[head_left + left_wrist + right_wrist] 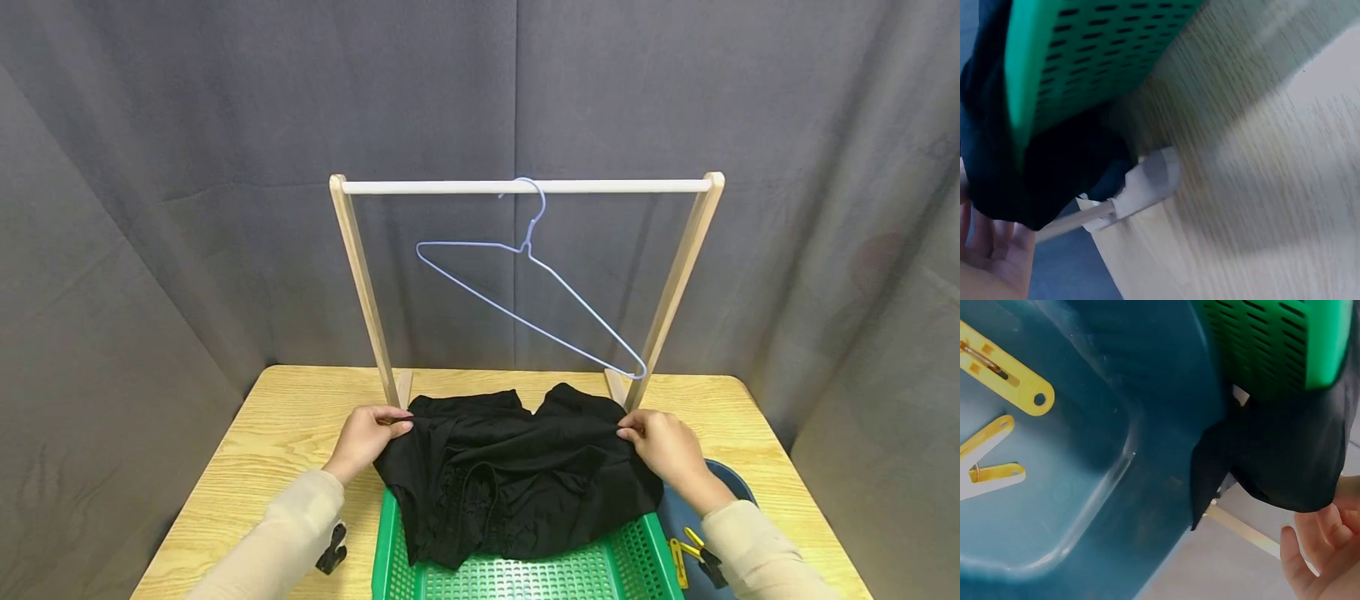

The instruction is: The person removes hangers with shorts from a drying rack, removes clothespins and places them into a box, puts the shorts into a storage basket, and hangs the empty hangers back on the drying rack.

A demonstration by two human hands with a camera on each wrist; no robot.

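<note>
Black shorts (pixel 525 475) with a gathered waistband lie spread over a green perforated basket (pixel 381 542). At their far left corner my left hand (pixel 367 437) pinches the cloth between thumb and fingers. My right hand (pixel 663 446) pinches the far right side the same way. In the left wrist view, dark cloth (pixel 1079 169) droops over the basket's edge beside the left fingers. The right wrist view shows a fold of the shorts (pixel 1285 450) held at the right fingertips. A pale lavender hanger (pixel 573 293) hangs on the rack beyond both hands.
The rack has a white bar (pixel 442 187) between wooden posts (pixel 678 283) standing on the wooden table (pixel 300 417). Right of the basket, a blue basin (pixel 1154 412) holds yellow clothespins (pixel 1016 381). Grey curtains (pixel 225 208) surround the table.
</note>
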